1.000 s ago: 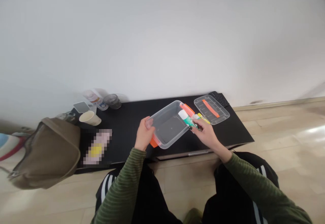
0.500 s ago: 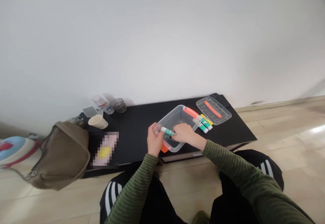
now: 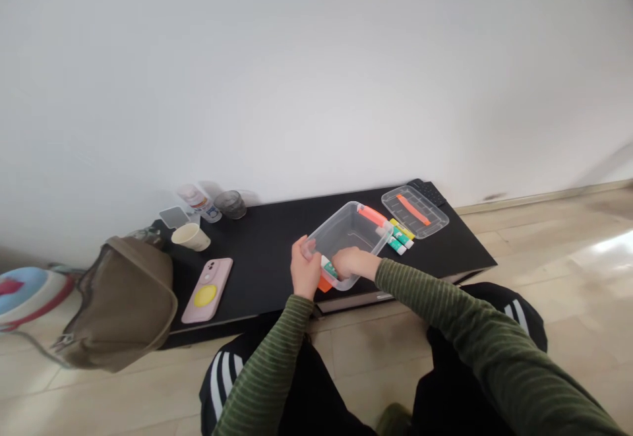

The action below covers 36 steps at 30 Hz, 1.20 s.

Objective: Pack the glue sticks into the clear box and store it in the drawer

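My left hand (image 3: 305, 270) grips the left end of a clear plastic box (image 3: 352, 230) with orange latches, tilted on the black table. Inside the box, my right hand (image 3: 349, 262) has its fingers closed around a green and white glue stick (image 3: 328, 267). The stick lies near the box's front left wall, and part of it is hidden by my fingers. Right of the box, two more green and white glue sticks (image 3: 396, 245) lie beside a yellow one (image 3: 403, 228). Beyond them rests the clear lid (image 3: 414, 212) with its orange handle.
On the black table (image 3: 262, 251) a pink phone (image 3: 208, 291), a paper cup (image 3: 191, 237), a bottle (image 3: 200, 203) and a dark glass (image 3: 231, 204) stand or lie at the left. A brown bag (image 3: 121, 304) is at the left end. A black keyboard-like object (image 3: 435, 193) lies behind the lid.
My right hand has lowered the glue stick from above the box's rim down into the box. My left hand still holds the box, which has shifted only slightly.
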{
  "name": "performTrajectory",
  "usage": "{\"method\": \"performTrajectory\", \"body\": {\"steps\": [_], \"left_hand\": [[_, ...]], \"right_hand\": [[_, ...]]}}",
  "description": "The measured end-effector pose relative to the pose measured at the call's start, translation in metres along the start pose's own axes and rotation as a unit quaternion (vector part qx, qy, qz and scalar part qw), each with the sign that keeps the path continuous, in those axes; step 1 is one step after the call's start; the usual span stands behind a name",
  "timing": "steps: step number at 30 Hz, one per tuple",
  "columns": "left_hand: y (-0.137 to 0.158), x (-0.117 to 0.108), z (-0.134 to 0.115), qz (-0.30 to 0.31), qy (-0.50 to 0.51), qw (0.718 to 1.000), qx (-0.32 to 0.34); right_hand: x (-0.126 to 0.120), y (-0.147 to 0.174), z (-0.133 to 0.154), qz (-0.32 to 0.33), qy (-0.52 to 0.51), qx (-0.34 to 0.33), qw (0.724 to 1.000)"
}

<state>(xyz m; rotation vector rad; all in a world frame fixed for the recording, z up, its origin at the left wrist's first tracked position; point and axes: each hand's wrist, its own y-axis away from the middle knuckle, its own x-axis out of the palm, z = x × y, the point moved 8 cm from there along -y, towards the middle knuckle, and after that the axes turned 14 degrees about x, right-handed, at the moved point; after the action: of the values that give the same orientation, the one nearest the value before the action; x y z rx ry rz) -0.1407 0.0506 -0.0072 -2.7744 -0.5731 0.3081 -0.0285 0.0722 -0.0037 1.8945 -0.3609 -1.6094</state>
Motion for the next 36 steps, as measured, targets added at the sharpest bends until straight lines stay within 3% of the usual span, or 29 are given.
{"method": "performTrajectory", "body": {"steps": [2, 4, 8, 11, 13, 16, 18, 22, 28, 36], "left_hand": [[0.0, 0.0, 0.001, -0.001, 0.002, 1.0, 0.001], [0.0, 0.0, 0.003, -0.001, 0.003, 1.0, 0.004], [-0.001, 0.0, 0.003, 0.004, 0.002, 1.0, 0.01], [0.0, 0.0, 0.001, 0.005, -0.001, 1.0, 0.005], [0.0, 0.0, 0.001, 0.003, 0.002, 1.0, 0.002], [0.0, 0.0, 0.0, 0.0, 0.006, 1.0, 0.005], [0.0, 0.001, 0.0, 0.0, 0.006, 1.0, 0.007], [-0.001, 0.0, -0.001, 0.002, 0.007, 1.0, 0.005], [-0.003, 0.0, -0.001, 0.013, 0.014, 1.0, 0.009], [-0.002, 0.0, -0.003, 0.015, 0.009, 1.0, 0.005]], "right_hand": [[-0.005, 0.005, -0.003, -0.029, -0.007, -0.01, 1.0], [-0.017, 0.014, -0.007, -0.099, -0.03, -0.029, 0.994], [-0.036, 0.044, -0.03, -0.238, -0.142, -0.062, 0.959], [-0.038, 0.069, -0.061, -0.312, -0.257, -0.092, 0.91], [-0.035, 0.084, -0.092, -0.372, -0.339, -0.087, 0.86], [-0.022, 0.095, -0.146, -0.448, -0.422, -0.024, 0.788], [-0.01, 0.09, -0.176, -0.462, -0.434, 0.025, 0.773], [0.012, 0.055, -0.207, -0.417, -0.381, 0.087, 0.821], [0.044, 0.003, -0.213, -0.318, -0.24, 0.161, 0.903], [0.055, -0.01, -0.201, -0.267, -0.157, 0.208, 0.928]]}}
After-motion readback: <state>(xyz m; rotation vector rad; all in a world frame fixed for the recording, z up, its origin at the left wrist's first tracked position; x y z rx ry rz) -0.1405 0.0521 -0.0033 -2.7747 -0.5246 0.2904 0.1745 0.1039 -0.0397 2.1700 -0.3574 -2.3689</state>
